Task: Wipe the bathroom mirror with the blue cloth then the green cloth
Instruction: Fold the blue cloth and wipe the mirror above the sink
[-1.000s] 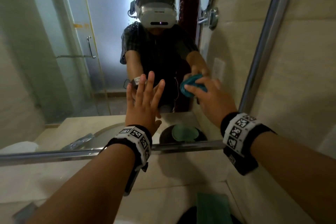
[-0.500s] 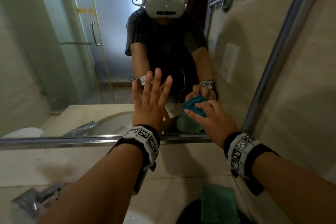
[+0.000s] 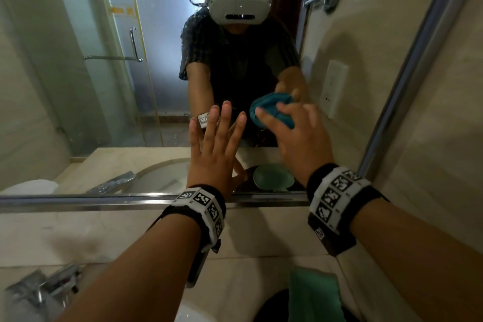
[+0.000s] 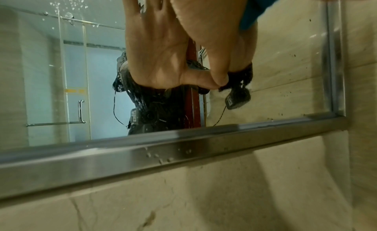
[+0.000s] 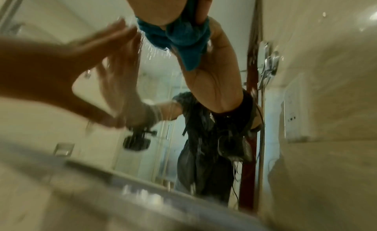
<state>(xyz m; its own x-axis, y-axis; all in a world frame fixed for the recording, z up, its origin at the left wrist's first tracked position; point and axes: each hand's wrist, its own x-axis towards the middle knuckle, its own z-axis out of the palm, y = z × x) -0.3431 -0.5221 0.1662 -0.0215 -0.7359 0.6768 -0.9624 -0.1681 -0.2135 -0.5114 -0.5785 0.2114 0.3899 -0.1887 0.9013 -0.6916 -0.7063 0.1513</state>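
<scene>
The right hand (image 3: 300, 144) has its fingers curled round a bunched blue cloth (image 3: 271, 110) and presses it against the mirror (image 3: 91, 73), in the lower right part of the glass. In the right wrist view the cloth (image 5: 183, 36) hangs in folds below the fingers, its reflection meeting it on the glass; that view is blurred. The left hand (image 3: 214, 154) lies flat on the mirror just left of the cloth, fingers straight and spread, holding nothing. In the left wrist view its thumb (image 4: 214, 45) meets its own reflection on the glass, so it touches. Both wrists carry black bands with white marker blocks.

Water drops dot the glass at upper left in the left wrist view. The mirror has a metal frame (image 3: 78, 200) along the bottom edge and up the right side, set into pale stone wall tiles (image 3: 431, 138). Below it is the desk (image 3: 248, 274), pale stone, with a green cloth (image 3: 313, 295) lying on a dark object near the bottom edge, well apart from both hands. A chrome tap (image 3: 44, 290) stands at lower left. A person wearing a white headset, a glass shower door with a handle and a wall socket appear as reflections.
</scene>
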